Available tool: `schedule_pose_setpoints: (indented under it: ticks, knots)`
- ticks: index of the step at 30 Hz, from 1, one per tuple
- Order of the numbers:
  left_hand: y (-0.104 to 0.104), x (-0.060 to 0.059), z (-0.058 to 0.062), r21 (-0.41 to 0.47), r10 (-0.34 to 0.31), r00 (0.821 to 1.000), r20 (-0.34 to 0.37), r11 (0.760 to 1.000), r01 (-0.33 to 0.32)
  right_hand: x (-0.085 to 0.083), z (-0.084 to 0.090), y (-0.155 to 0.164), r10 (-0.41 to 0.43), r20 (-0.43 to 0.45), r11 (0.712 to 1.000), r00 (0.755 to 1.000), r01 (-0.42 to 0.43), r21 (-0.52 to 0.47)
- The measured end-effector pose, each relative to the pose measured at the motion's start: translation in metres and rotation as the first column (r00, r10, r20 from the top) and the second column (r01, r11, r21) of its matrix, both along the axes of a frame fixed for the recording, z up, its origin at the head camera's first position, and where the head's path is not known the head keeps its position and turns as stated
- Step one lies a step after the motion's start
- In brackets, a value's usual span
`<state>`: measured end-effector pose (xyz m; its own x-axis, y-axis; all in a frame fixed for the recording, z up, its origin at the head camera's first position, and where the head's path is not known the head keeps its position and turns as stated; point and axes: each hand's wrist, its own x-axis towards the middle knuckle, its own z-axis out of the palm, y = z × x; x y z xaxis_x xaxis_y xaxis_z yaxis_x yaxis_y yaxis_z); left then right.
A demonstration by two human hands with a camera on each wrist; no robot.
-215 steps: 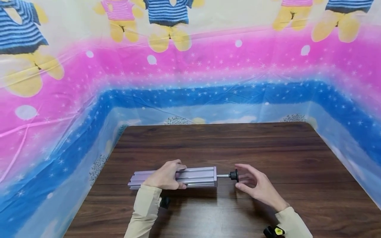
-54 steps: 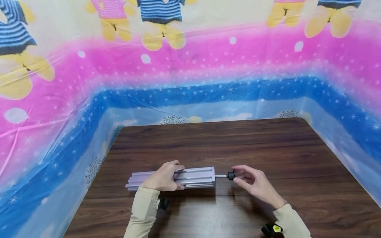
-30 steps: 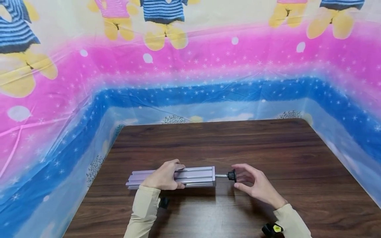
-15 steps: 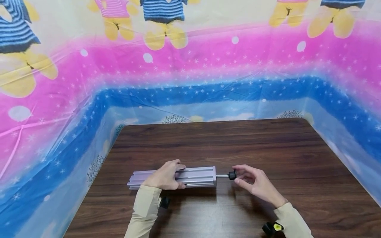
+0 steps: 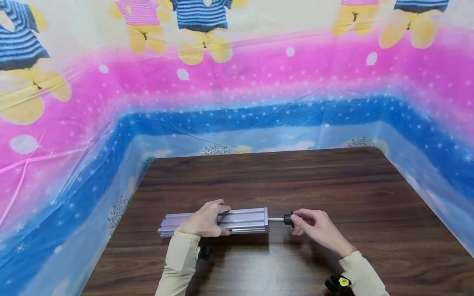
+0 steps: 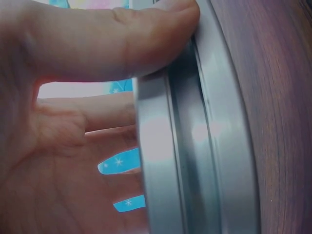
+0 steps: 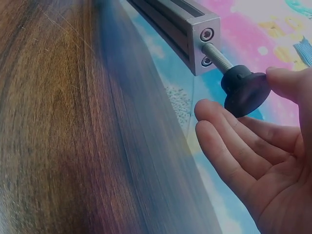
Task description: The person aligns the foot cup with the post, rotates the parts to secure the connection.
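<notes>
While the printed plastic sheet (image 5: 74, 135) stands as a wall behind and beside it, the dark wooden tabletop (image 5: 333, 193) carries a grey metal bar (image 5: 244, 220) lying crosswise near its front edge. On the bar's middle rests the left hand (image 5: 203, 222), thumb and fingers curled round it. From the bar's right end juts a threaded rod (image 5: 276, 219) tipped with a black knob (image 7: 246, 90). Against that knob lies the right hand (image 5: 314, 228), fingertips pinching it.
</notes>
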<state>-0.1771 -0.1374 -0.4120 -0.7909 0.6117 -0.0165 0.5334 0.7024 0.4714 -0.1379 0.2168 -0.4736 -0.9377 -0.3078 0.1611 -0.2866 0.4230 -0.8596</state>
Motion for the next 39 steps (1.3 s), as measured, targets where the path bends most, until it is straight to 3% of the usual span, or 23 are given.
schedule_pose_setpoints:
  ticks: [7, 10, 17, 21, 32, 39]
  knots:
    - [0.0018, 0.0003, 0.0, -0.009, -0.01, 1.0, -0.015, 1.0, 0.01, 0.0015, 0.0014, 0.0009, 0.0, 0.036, 1.0, 0.999, 0.0, -0.005]
    - [0.0019, 0.0003, -0.0001, 0.001, -0.001, 1.0, -0.008, 1.0, 0.001, 0.0026, -0.0007, 0.0022, -0.001, -0.009, 1.0, 1.0, 0.001, -0.012]
    - [0.002, 0.0002, 0.0003, -0.014, 0.002, 1.0, -0.01, 1.0, -0.002, 0.0032, -0.0052, 0.0047, 0.074, -0.123, 0.994, 0.99, -0.083, -0.065]
    - [0.0028, -0.0003, 0.0007, -0.017, -0.005, 1.0, -0.017, 1.0, 0.005, 0.003, -0.0049, 0.0045, 0.055, -0.155, 0.997, 0.986, -0.063, -0.053]
    - [0.0042, -0.0004, -0.0012, -0.011, 0.002, 1.0, 0.015, 1.0, -0.002, 0.0036, -0.0015, 0.0023, -0.003, -0.054, 1.0, 0.999, 0.001, -0.031]
    - [0.004, -0.0005, -0.0009, -0.008, -0.025, 1.0, -0.012, 1.0, 0.025, 0.0015, -0.0014, 0.0012, 0.0, 0.012, 1.0, 1.0, 0.0, -0.025]
